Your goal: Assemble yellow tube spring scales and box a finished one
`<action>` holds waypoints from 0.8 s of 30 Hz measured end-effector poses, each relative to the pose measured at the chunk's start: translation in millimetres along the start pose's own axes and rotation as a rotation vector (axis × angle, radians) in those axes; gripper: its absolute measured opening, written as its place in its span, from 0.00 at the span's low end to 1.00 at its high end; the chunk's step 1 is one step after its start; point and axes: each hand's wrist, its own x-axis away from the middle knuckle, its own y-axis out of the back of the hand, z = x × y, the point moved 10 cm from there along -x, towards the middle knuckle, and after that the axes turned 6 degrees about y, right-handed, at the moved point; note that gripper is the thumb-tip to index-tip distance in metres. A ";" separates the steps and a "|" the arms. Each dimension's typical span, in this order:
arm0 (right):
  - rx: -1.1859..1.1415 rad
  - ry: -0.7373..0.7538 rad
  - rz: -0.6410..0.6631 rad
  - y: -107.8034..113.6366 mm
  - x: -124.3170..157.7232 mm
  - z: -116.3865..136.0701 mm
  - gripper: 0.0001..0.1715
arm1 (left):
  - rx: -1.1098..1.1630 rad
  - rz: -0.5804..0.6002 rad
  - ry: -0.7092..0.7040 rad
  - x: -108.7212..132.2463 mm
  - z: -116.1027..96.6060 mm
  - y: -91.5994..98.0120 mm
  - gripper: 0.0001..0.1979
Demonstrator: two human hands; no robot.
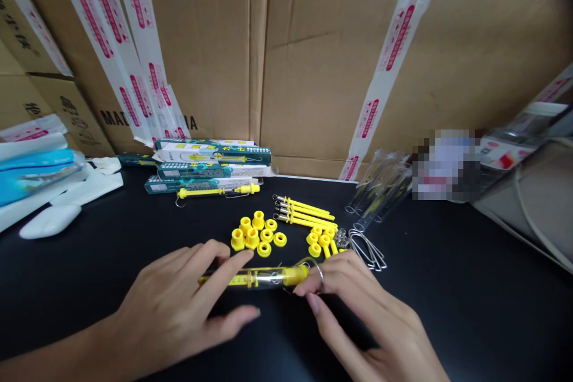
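Note:
A clear tube spring scale (268,277) with yellow inner parts lies crosswise between my hands, low over the black table. My left hand (174,304) has its fingers over the tube's left part, and its thumb stands apart below. At the yellow right end, the fingers of my right hand (362,304) are closed around the end fitting. A curved metal wire shows by the right index finger; whether it belongs to the scale I cannot tell. Just beyond the tube stand several yellow plastic caps (252,237) and yellow rings (280,240).
Yellow rods with metal tips (308,215) lie behind my right hand, beside small yellow plugs (315,249), springs (341,239) and wire hooks (367,249). Clear tubes (378,191) lie right. A finished-looking spring scale (219,191) rests before green boxes (206,170). Cardboard (304,71) walls the back.

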 end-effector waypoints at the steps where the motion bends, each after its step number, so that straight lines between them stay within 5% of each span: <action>1: -0.006 -0.002 0.001 -0.4 1.2 0.1 0.15 | -0.025 0.003 -0.008 -0.9 -1.7 -0.5 0.19; 11: 0.010 -0.088 -0.003 1.8 1.9 3.8 0.07 | 0.045 -0.058 -0.052 2.6 -9.8 5.8 0.10; 17: -0.103 -0.424 0.114 -21.9 20.5 -41.4 0.22 | 0.096 -0.044 0.000 17.0 0.8 -0.8 0.12; 24: -0.355 -0.500 0.047 -27.3 20.0 -48.6 0.15 | -0.004 -0.038 -0.065 12.5 -7.0 -2.2 0.13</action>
